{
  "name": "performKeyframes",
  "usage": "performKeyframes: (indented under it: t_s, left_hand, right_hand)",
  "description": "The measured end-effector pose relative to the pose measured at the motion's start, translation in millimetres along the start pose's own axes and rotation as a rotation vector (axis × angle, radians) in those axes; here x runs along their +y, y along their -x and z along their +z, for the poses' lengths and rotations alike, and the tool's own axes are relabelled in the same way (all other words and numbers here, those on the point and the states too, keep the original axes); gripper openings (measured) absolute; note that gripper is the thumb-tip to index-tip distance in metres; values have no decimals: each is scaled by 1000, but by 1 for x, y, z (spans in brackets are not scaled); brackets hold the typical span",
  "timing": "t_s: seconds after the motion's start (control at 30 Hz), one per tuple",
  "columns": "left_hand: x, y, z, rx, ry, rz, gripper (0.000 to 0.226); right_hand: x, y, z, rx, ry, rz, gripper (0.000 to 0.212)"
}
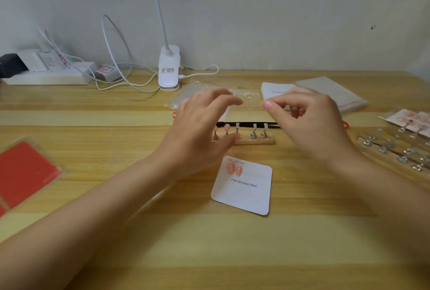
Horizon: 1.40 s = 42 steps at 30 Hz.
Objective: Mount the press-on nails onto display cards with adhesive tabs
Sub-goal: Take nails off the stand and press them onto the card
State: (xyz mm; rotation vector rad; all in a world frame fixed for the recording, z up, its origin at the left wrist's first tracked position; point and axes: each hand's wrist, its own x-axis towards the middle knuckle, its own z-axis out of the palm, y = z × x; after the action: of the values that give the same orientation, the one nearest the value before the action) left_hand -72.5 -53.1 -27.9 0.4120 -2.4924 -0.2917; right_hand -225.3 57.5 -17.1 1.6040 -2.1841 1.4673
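On white card [244,193], two glossy pink nails [234,168]

We see white display card [244,194] flat on table, slightly rotated, printed "Handmade Nail", w/ two pink nails [234,168] stuck at its top-left corner. Behind it wooden holder strip [253,142] w/ metal stands, one pink nail [227,126] on a stand.

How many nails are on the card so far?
2. Both pink nails sit side by side at the top left corner of the card: one at the left, the other just right of it. None seem hidden.
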Motion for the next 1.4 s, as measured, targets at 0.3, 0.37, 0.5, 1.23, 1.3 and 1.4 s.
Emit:
performKeyframes:
  t_s: [0.3, 0.37, 0.5, 1.23, 1.3, 1.4]
  left_hand:
    - [1, 42, -11, -319, 79, 236, 22]
    - [0, 44, -10, -311, 55, 218, 26]
    - [1, 50, -9, -285, 43, 171, 31]
    - [4, 54, -4, -201, 68, 70, 40]
    - [4, 54, -4, -209, 73, 69, 39]
    - [4, 55, -4, -217, 87, 59, 39]
  right_hand:
    - [-2, 36, 4, -102, -105, -27, 14]
    - [-1, 40, 8, -134, -122, -22, 15]
    - [3, 47, 12, -156, -74, -77, 13]
    - [2, 53, 16, -233, 450, -429, 31]
    - [1, 53, 16, -241, 446, -443, 30]
    - [-1, 54, 14, -263, 458, -463, 31]
